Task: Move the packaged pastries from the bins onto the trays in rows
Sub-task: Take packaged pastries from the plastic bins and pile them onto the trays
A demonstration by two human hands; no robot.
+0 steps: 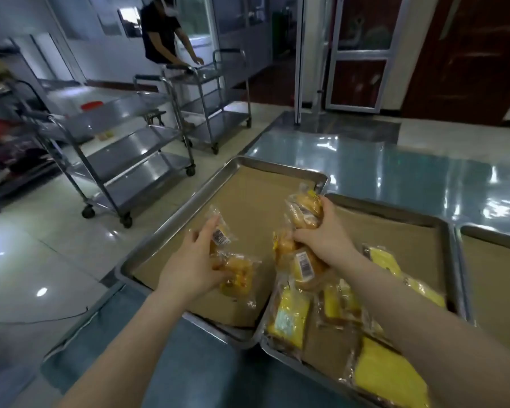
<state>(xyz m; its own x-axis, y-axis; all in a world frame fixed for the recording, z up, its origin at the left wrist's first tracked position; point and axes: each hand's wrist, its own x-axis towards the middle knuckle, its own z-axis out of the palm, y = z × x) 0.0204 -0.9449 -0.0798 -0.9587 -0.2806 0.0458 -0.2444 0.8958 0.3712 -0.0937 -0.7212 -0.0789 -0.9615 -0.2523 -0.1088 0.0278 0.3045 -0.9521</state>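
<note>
Steel table (365, 160) with three metal trays (277, 165)

Dim indoor light, floor glare, soft blur, fisheye edges.

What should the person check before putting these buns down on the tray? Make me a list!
1. Left hand grip: it holds the left bun packets over the left tray: ok.
2. Right hand grip: its fingers curl round the right bun packets: ok.
3. Room on the left tray: its brown paper is mostly bare: ok.
4. Neat rows on the middle tray: the yellow cake packets lie scattered: not ok.
5. Exact number of packets in each hand: cannot tell.
</note>
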